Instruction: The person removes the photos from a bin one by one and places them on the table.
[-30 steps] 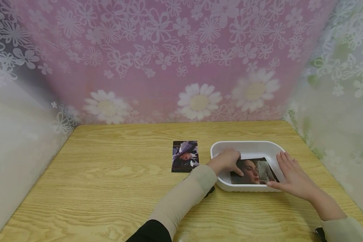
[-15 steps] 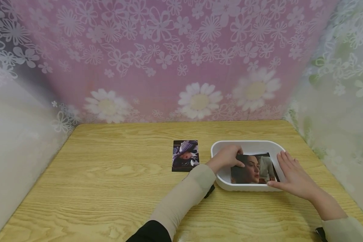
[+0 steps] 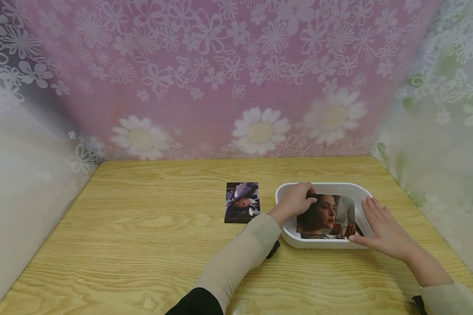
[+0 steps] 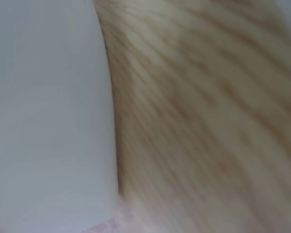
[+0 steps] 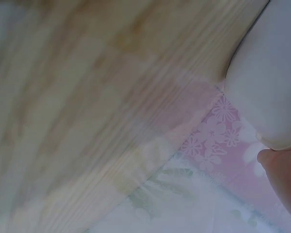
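Observation:
In the head view a white tray point(image 3: 340, 245) with rounded corners stands at the right of the table. My left hand point(image 3: 294, 202) reaches over its left end and pinches the upper left edge of a photo point(image 3: 328, 216) of a person with dark hair. The photo is tilted up inside the tray, its upper edge raised. A dark edge of another print shows behind its lower right corner. My right hand point(image 3: 385, 232) rests on the tray's right end, fingers straight along the rim and thumb at the front edge. Both wrist views show mostly the tray's outer wall point(image 4: 48, 116).
A second photo point(image 3: 241, 203), of a figure in a purple hat, lies flat on the wooden table point(image 3: 142, 245) left of the tray. A pink floral curtain point(image 3: 205, 78) hangs behind the table, with pale floral cloth at both sides.
My left hand has moved up and slightly back, drawing the photo's upper edge higher so more of its picture shows. The right hand and tray have stayed put.

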Tool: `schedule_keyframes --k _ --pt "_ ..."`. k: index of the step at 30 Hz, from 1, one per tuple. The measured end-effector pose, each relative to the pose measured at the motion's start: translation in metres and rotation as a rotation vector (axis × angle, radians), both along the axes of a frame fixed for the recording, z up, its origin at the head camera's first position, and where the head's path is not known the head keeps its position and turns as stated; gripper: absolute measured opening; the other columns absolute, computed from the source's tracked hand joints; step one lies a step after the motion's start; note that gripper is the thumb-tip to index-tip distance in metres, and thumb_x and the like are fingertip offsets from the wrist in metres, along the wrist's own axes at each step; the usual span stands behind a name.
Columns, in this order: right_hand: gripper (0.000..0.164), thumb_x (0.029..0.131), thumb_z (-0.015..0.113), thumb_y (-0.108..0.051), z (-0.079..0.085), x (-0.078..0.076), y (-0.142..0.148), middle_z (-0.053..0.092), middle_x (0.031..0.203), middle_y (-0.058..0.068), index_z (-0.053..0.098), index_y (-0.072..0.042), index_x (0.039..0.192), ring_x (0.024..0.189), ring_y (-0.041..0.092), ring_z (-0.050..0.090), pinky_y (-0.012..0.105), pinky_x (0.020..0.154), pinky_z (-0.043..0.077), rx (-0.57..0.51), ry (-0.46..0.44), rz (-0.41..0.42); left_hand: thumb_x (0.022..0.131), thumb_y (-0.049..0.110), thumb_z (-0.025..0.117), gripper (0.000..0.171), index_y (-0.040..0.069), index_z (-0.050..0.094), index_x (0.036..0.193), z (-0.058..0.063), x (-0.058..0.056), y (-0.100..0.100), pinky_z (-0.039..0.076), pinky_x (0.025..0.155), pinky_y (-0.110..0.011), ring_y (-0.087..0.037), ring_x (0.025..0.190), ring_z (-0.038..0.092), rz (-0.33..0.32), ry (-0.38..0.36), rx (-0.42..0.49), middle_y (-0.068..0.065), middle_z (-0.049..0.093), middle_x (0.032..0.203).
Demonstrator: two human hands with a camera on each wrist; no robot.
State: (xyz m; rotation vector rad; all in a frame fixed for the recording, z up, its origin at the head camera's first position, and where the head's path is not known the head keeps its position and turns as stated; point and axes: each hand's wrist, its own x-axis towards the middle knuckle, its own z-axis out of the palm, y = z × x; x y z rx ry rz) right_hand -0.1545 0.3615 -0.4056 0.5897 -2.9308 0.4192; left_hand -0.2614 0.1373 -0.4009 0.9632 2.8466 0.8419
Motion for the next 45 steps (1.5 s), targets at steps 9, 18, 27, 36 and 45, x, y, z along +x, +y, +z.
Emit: schedule_keyframes --k 9,18,27,36,45 --pt "0.098 0.074 0.067 -0.039 -0.003 -0.001 -0.002 0.01 0.133 0.04 0.013 0.02 0.131 0.13 0.03 -0.011 0.041 0.102 -0.01 0.002 0.035 0.008 0.085 0.022 0.059 0.01 0.019 0.061 0.095 0.002 0.004 -0.011 0.039 0.061 -0.015 -0.002 0.073 0.052 0.18 -0.05 0.331 0.01 0.059 0.086" --pt "0.099 0.074 0.067 -0.039 0.001 -0.001 -0.001 0.009 0.134 0.039 0.011 0.019 0.132 0.129 0.036 -0.007 0.045 0.101 -0.01 0.004 0.015 -0.011 0.082 0.01 0.064 0.007 0.006 0.063 0.087 0.02 0.007 -0.036 0.043 0.07 -0.018 -0.009 0.079 0.055 0.295 -0.156 0.778 0.0 0.06 0.082" --pt "0.099 0.075 0.066 -0.04 0.001 0.0 -0.002 0.006 0.135 0.038 0.009 0.018 0.132 0.129 0.036 -0.009 0.042 0.1 -0.013 0.009 0.006 -0.007 0.084 0.0 0.057 0.009 -0.006 0.055 0.091 0.04 0.012 -0.085 0.041 0.061 -0.019 -0.009 0.068 0.048 0.395 -0.423 1.139 -0.002 0.051 0.075" --pt "0.099 0.075 0.065 -0.041 0.002 0.0 -0.002 0.007 0.135 0.038 0.009 0.017 0.133 0.13 0.031 -0.012 0.042 0.101 -0.012 0.019 0.011 -0.004 0.088 -0.002 0.046 0.018 -0.01 0.05 0.104 0.029 0.017 -0.155 0.043 0.054 -0.021 -0.012 0.071 0.048 0.464 -0.434 1.16 -0.006 0.049 0.084" --pt "0.099 0.075 0.065 -0.041 0.002 0.0 0.0 0.006 0.136 0.038 0.009 0.017 0.133 0.129 0.028 -0.014 0.043 0.101 -0.012 0.024 0.011 0.0 0.09 -0.003 0.039 0.025 -0.01 0.048 0.112 0.013 0.016 -0.222 0.043 0.065 -0.021 -0.015 0.08 0.05 0.611 -0.42 1.073 -0.013 0.049 0.096"
